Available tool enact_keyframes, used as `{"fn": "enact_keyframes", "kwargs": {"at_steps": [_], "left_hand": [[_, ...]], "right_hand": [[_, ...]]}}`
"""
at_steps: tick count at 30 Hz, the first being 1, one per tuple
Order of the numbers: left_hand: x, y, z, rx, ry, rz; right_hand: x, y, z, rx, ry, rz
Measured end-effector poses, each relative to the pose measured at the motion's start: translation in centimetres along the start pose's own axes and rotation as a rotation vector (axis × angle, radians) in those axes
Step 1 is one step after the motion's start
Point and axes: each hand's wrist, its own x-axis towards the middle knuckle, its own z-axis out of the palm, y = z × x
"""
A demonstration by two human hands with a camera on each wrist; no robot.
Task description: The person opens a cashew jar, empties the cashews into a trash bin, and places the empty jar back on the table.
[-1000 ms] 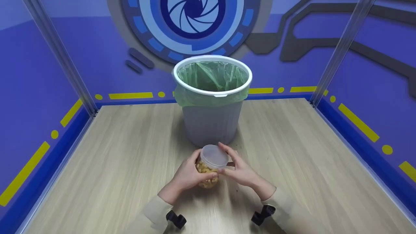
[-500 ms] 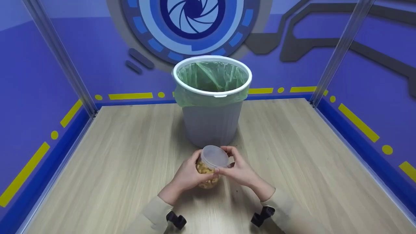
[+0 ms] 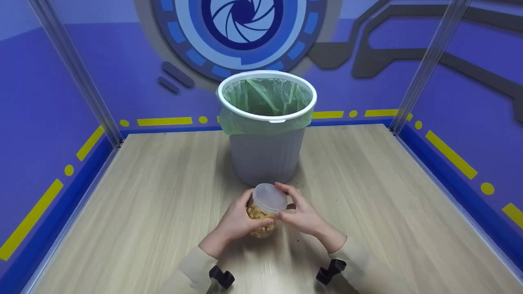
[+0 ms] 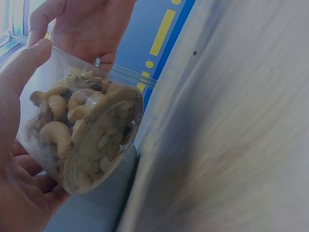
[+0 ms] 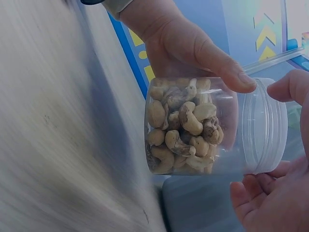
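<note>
The clear round plastic jar of cashews (image 3: 262, 214), bearing no label, is held near the front edge of the pale wooden table (image 3: 380, 196). The left hand (image 3: 237, 220) wraps its body; the right hand (image 3: 300, 214) curls fingers round the translucent screw lid (image 3: 269, 196), seemingly seated. Behind stands a grey bin with green liner (image 3: 266, 122), with open tabletop either side.

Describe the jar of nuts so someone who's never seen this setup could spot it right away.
Find the grey bin with the green liner at the back of the wooden table. Just in front of it, both hands hold a small clear jar: it is full of cashews and capped with a frosted screw lid.
</note>
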Motion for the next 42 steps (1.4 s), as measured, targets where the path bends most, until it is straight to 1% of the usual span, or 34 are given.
{"fn": "enact_keyframes", "kwargs": {"at_steps": [7,11,13,16,19,21,31,42], "left_hand": [[-0.03,0.08,-0.02,0.005,0.0,-0.009],[-0.07,0.05,-0.06,0.009,0.006,-0.002],[-0.09,0.05,-0.06,0.011,0.01,0.002],[-0.07,0.04,-0.02,0.018,0.015,0.007],[-0.03,0.06,0.01,0.021,0.015,0.01],[-0.01,0.06,0.01,0.016,0.012,0.01],[-0.03,-0.02,-0.13,-0.011,-0.005,0.003],[-0.01,0.08,-0.06,-0.021,-0.004,0.02]], "right_hand": [[-0.14,0.07,0.01,0.005,-0.026,-0.025],[-0.23,0.0,-0.01,0.016,-0.046,0.005],[-0.21,-0.01,0.04,0.021,-0.031,0.029],[-0.12,-0.01,0.19,0.035,0.019,0.062],[-0.04,-0.02,0.33,0.028,0.066,0.073],[-0.03,-0.05,0.36,0.024,0.071,0.077],[-0.01,-0.01,0.21,0.008,0.017,0.014],[-0.21,0.21,0.05,-0.014,0.009,-0.059]]}}
